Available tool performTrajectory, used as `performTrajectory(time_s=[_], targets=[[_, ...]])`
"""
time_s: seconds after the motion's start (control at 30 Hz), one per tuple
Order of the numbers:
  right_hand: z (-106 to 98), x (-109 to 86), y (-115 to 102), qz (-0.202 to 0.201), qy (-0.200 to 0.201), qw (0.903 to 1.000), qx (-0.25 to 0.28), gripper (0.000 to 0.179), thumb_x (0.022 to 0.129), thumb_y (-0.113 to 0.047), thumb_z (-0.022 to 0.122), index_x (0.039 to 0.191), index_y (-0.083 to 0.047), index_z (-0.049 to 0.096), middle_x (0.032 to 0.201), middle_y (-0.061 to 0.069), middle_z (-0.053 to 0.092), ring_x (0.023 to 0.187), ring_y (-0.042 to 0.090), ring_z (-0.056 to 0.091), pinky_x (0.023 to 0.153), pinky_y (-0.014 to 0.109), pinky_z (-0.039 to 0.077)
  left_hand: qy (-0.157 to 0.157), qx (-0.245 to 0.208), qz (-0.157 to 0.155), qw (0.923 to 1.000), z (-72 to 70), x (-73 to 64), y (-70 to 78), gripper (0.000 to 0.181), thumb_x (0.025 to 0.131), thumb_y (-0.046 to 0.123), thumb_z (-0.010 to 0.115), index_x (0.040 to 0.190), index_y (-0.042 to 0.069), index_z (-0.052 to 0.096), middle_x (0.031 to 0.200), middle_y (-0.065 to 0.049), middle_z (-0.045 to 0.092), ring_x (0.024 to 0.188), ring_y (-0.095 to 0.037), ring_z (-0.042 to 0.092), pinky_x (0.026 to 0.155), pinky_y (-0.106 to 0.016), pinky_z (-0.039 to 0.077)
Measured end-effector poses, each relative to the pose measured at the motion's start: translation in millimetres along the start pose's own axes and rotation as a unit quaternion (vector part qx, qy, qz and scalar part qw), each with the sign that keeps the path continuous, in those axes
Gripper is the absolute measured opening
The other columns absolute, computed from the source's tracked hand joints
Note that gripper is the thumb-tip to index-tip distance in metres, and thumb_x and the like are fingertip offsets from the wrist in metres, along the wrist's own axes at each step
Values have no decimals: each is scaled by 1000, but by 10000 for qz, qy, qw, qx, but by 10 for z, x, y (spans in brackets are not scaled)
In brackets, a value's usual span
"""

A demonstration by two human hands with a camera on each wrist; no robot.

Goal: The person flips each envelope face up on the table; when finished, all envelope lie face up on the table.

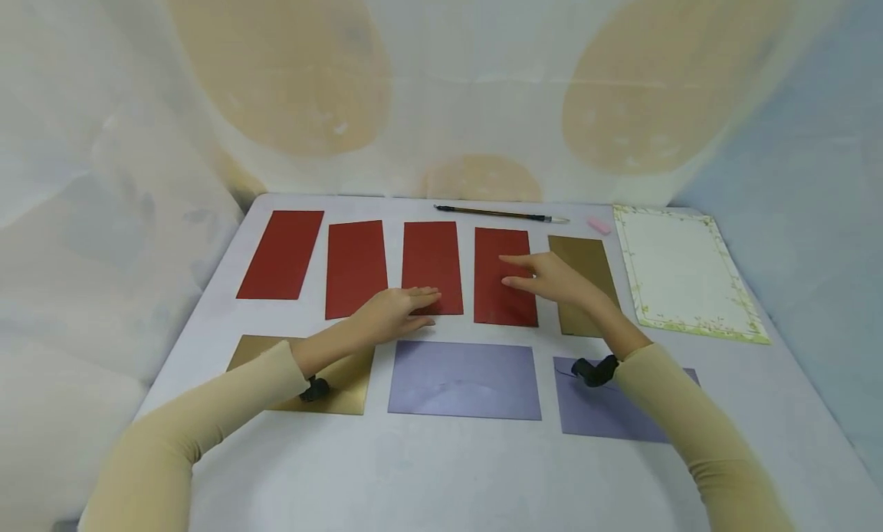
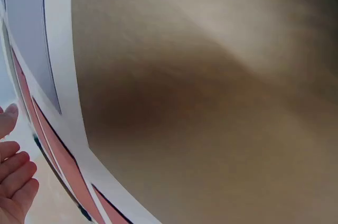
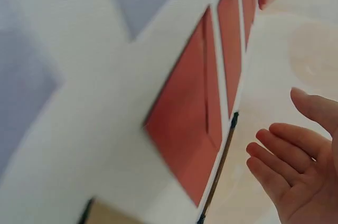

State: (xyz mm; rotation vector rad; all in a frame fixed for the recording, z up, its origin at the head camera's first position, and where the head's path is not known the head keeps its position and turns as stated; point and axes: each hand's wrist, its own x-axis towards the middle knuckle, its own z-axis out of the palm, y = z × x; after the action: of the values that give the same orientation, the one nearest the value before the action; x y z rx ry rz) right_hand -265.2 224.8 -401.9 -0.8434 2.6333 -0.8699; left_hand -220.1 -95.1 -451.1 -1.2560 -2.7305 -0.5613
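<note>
At 12 o'clock, left hand (image 1: 389, 317), right hand (image 1: 555, 277) empty, fingers loose, over red envelopes (image 1: 431, 254); likely reach step, needs contact next.

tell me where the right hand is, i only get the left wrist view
Observer: The right hand is over the rightmost red envelope in the head view; I can't tell if it touches.
Operator: ok how many red ones in all
Observer: Four, side by side with gaps between them.
Operator: and what lies farthest right
Observer: A leaf-bordered white sheet, to the right of the envelopes.
</note>
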Motion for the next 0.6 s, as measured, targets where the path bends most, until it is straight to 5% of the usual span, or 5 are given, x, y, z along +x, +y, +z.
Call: performTrajectory(time_s=[0.13, 0.23, 0.3, 0.37, 0.6], targets=[[8, 184, -96, 165, -60, 9998, 59, 56, 95, -28, 62, 144, -6, 46, 74, 15, 56, 51, 15, 22, 54, 33, 33, 38, -18, -325, 9995, -46, -82, -63, 53, 87, 25, 74, 131, 1, 59, 130, -15, 59, 95, -23, 68, 74, -29, 55], [52, 331, -161, 217, -29, 9997, 69, 54, 96, -26, 61, 142, -2, 46, 106, 23, 65, 68, 24, 54, 72, 38, 48, 71, 109, -488, 9987, -43, -110, -112, 56, 85, 28, 76, 131, 0, 59, 129, -17, 59, 86, -23, 69, 68, -29, 55], [94, 436, -190, 285, -7, 9994, 214, 53, 96, -25, 59, 142, 0, 46, 128, 22, 59, 101, 32, 60, 90, 45, 48, 75, 265, -606, 9978, -32, -120, -141, 59, 85, 32, 76, 131, -1, 59, 130, -17, 59, 92, -25, 69, 74, -31, 56], [137, 539, -203, 378, 0, 9987, 346, 52, 98, -26, 57, 142, 1, 46, 139, 19, 51, 126, 34, 49, 100, 49, 42, 43, 420, -740, 9964, -17, -124, -165, 62, 84, 35, 75, 131, 0, 58, 130, -16, 59, 111, -28, 62, 86, -37, 53], [252, 833, -205, 748, -206, 9961, 424, 50, 99, -21, 52, 142, 3, 44, 142, 17, 48, 129, 32, 46, 104, 47, 38, -298, 542, -1234, 9904, 25, -107, -206, 70, 84, 44, 73, 134, -1, 55, 135, -16, 55, 120, -30, 56, 92, -41, 50]])
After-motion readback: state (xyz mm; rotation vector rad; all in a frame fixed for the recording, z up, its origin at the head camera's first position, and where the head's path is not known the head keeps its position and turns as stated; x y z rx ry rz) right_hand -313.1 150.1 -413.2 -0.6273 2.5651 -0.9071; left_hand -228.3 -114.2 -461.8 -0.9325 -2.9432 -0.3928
